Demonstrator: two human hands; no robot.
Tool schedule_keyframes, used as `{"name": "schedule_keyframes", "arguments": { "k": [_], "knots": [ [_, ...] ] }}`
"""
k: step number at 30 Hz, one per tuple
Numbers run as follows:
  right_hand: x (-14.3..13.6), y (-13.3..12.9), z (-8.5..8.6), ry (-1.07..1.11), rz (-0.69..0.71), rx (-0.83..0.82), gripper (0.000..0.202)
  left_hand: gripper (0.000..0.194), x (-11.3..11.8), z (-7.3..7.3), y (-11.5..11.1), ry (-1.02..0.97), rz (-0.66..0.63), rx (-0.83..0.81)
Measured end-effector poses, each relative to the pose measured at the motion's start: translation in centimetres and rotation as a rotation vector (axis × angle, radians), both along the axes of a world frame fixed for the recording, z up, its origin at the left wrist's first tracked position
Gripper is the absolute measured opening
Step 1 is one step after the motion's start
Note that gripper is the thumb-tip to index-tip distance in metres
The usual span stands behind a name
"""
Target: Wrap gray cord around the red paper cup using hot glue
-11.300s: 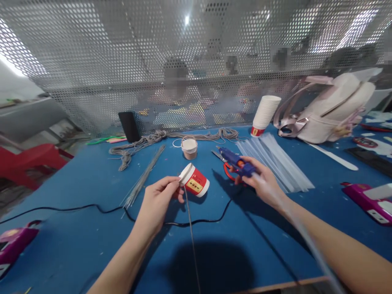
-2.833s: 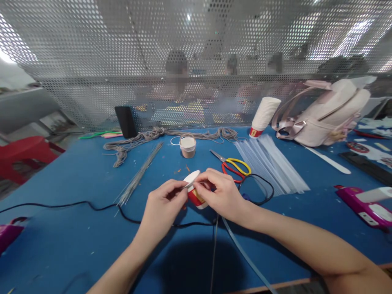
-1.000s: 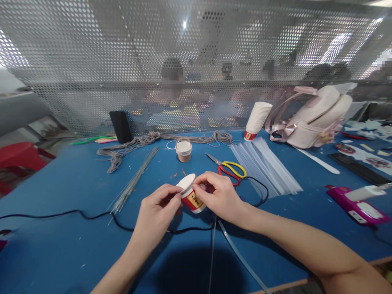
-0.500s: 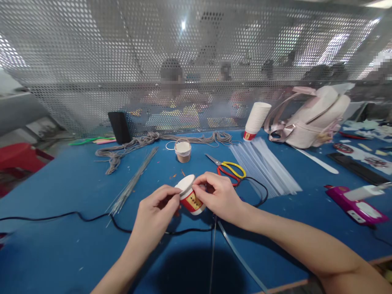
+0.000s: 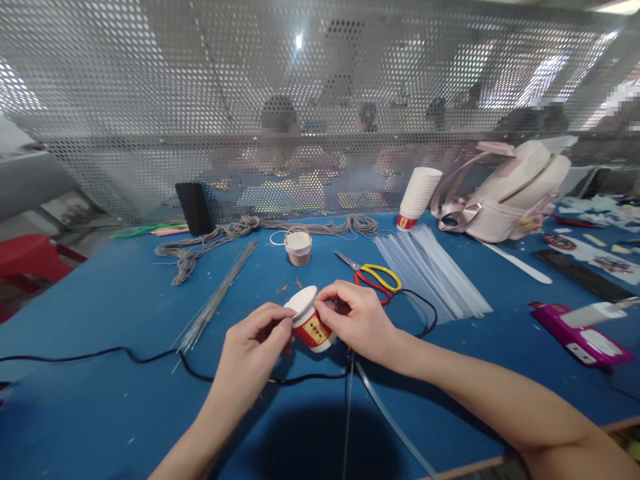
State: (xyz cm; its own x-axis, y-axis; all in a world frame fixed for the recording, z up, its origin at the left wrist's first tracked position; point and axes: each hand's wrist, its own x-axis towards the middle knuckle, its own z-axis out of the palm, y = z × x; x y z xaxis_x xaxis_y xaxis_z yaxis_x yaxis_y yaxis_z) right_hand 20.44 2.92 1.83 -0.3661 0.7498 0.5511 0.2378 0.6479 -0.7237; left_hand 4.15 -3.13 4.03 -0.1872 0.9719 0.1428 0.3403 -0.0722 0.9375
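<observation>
A red-and-white paper cup [image 5: 315, 331] with a white top is tilted between my two hands, just above the blue table. My left hand [image 5: 256, 343] pinches its rim from the left, fingers closed. From the right, my right hand [image 5: 357, 320] grips the rim with thumb and forefinger; its other fingers are curled and partly hidden. Behind the cup stands a small brown cup [image 5: 299, 249] with a white top and a thin loop at its side. Scissors [image 5: 373, 273] with red and yellow handles lie beyond my right hand.
Clear plastic strips [image 5: 433, 273] lie to the right, near a stack of paper cups [image 5: 420, 193] and a pale backpack [image 5: 505, 193]. Thin wires [image 5: 220, 293] and grey cord [image 5: 200, 247] are on the left. A black cable [image 5: 135, 358] crosses the table. A purple power strip [image 5: 580, 337] sits far right.
</observation>
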Motion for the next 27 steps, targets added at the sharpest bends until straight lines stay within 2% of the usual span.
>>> {"name": "schedule_keyframes", "arguments": {
  "k": [27],
  "knots": [
    [0.10,0.22,0.16,0.001,-0.009,-0.022,0.010,0.016,-0.31,-0.23,-0.03,-0.019,-0.007,0.013]
  ]
}}
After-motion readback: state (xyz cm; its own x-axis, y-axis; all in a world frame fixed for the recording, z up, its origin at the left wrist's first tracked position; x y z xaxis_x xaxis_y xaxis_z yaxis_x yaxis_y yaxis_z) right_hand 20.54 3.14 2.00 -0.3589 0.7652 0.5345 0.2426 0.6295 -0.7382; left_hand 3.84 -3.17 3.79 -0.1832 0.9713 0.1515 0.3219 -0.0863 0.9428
